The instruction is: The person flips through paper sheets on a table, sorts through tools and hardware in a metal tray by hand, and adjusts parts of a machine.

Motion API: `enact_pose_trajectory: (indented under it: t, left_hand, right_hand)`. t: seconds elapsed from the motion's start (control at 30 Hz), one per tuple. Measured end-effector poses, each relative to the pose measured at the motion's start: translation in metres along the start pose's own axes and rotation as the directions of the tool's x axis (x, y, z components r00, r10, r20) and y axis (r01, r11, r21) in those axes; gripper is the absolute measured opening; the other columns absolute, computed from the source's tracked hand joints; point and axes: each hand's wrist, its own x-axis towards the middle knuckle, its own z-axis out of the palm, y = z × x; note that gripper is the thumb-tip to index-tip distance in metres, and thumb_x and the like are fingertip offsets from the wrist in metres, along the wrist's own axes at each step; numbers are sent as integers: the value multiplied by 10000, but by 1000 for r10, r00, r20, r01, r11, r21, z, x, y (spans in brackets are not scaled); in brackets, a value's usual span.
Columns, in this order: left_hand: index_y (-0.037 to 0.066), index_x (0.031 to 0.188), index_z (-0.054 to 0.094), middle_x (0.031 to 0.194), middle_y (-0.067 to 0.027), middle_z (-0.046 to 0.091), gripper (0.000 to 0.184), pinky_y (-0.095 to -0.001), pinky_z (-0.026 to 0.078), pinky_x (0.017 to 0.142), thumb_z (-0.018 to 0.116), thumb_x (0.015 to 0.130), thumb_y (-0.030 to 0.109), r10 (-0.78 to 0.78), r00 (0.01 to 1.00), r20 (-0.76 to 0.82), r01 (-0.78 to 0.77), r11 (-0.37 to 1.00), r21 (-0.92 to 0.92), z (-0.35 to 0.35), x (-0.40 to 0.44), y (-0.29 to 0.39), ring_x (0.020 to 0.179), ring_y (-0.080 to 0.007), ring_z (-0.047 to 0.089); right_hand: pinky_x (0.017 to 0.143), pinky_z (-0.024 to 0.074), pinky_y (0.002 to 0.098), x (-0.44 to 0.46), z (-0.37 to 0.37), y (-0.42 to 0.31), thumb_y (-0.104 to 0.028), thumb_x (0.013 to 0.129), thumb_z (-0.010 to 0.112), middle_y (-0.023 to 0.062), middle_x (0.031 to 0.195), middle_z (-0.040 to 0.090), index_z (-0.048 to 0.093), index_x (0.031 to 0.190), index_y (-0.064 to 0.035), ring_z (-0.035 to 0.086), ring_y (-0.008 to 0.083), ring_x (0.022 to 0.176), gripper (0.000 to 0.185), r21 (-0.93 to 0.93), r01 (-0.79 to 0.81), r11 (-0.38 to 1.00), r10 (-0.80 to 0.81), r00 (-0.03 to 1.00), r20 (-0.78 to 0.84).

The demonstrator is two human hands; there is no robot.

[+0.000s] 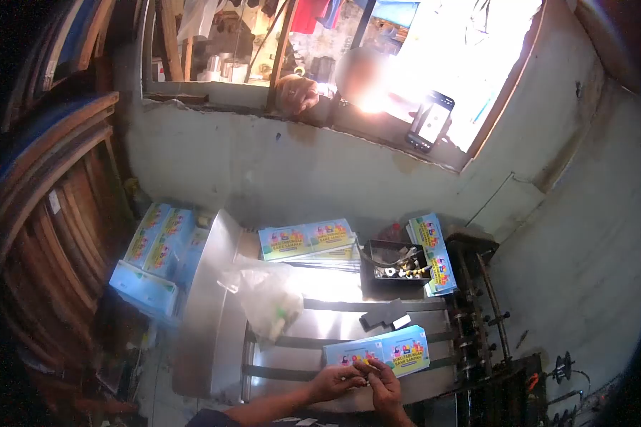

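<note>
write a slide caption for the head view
Left hand and right hand meet at the edge of colourful printed sheets, with a plastic bag and a black box of small parts beyond.

Here we look forward and steeply down from head height, hands [363, 381] low in frame, metal worktop [327, 324] beyond. Window [377, 71] up top, farther off!

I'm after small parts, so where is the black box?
In the head view, the black box sits right of centre, between the wide card stack and the narrow card stack, beyond the right hand.
</note>
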Motion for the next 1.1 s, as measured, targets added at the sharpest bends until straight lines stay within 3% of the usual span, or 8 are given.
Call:
enact_pose_trajectory:
  t: [0.23,0.33,0.43,0.5,0.63,0.77,0.83,1.1]
  left_hand:
    - [51,987,620,870,-99,649,223,-289,469,717,575,854,224,-10,999,-53,7,998,-56,-10,-1,-13,808,-148,612]
    - [52,1008,616,884,-107,653,247,-286,467,739,574,854,240,-163,986,-14,161,984,-81,-21,1,-7,827,-146,616]
    - [59,1040,612,921,-116,652,278,-289,464,758,576,852,261,-89,993,-71,81,990,-116,-24,3,-16,845,-151,617]
    - [66,1058,608,942,-116,649,292,-289,461,769,578,851,270,-133,989,-57,124,983,-138,-25,2,-23,861,-151,613]
    - [73,1100,594,999,-109,639,324,-281,449,801,580,852,281,-314,949,21,314,940,-136,-39,5,-4,901,-143,599]
    - [64,1105,589,1008,-93,639,327,-272,443,811,592,848,267,-302,953,24,302,943,-140,-39,5,-10,910,-125,585]
    - [9,1004,628,869,-72,662,321,-261,466,712,630,827,276,-274,959,-71,227,895,-385,-33,3,-8,796,-101,579]
    - [6,952,649,863,-45,654,262,-246,465,720,644,821,233,-236,970,-59,205,925,-319,-36,4,-7,790,-85,569]
  right_hand:
    - [1000,317,351,12,13,-4,18,868,363,199,1196,516,386,1258,29,475,267,1148,390,-74,-27,997,31,998,51]
    - [1016,298,353,19,16,-9,-7,861,380,191,1224,496,385,1259,43,456,257,1169,402,-362,-13,932,59,991,119]
    - [1024,287,358,28,27,-26,-47,850,422,177,1257,474,378,1266,37,447,255,1183,427,-520,-44,853,147,976,159]
    - [1040,257,396,34,24,-23,-77,838,464,166,1275,454,376,1276,4,432,271,1197,454,-779,109,618,126,964,235]
    - [1050,217,450,45,22,-19,-62,820,482,159,1261,458,378,1283,-32,411,301,1207,476,-822,249,512,46,948,315]
    - [1047,195,499,48,23,-14,-36,796,512,154,1255,457,380,1278,-43,386,322,1215,500,-882,268,388,84,943,323]
    - [1044,202,503,47,24,-12,-29,791,521,153,1257,453,381,1277,-43,381,321,1217,505,-889,281,363,77,941,329]
    - [985,308,504,47,7,-5,-148,769,636,54,1154,573,559,1122,-128,523,213,1097,362,-847,357,394,-96,932,349]
